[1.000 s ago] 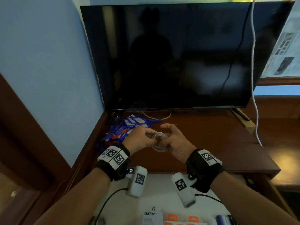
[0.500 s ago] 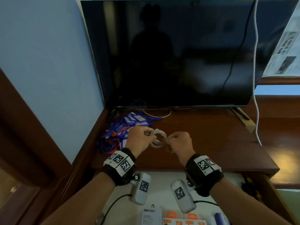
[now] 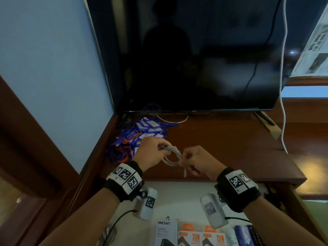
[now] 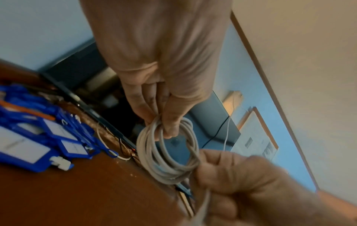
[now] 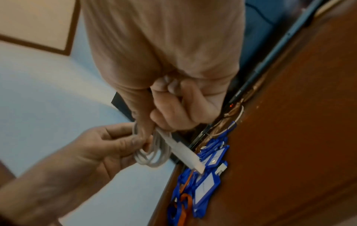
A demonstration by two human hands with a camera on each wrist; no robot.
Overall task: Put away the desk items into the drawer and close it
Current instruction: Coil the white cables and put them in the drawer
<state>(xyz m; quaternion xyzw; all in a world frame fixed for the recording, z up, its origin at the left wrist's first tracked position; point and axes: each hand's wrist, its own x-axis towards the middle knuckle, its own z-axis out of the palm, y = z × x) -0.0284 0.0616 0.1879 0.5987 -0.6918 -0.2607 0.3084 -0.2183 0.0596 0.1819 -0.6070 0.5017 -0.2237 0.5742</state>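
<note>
Coiled white cable (image 3: 171, 156) is being held in the air between both hands, just above the front part of the tabletop (image 3: 221, 142). Left hand (image 3: 150, 153) is pinching the loops at the coil's ten o'clock side, thumb and fingers curled round the strands; the left wrist view is showing the strands passing between thumb and fingers. Right hand (image 3: 197, 161) is gripping the coil at its four o'clock side, fingers curled, with the free end and its plug (image 3: 185, 173) hanging below the fist. Judging from this, the cable is being wound or tidied and is not yet stowed.

Blue badge holders with lanyards (image 3: 140, 137) are lying in a heap on the tabletop at the ten o'clock position from the hands, near the wall and in front of the dark television (image 3: 195, 59); they appear untouched. Drawer (image 3: 177, 196) is standing open at six o'clock, below the wrists, and is already containing several boxed items (image 3: 202, 237) along its near edge.

Progress is partial: the cable and the badge heap are remaining to be placed, and the drawer is remaining to be closed.
</note>
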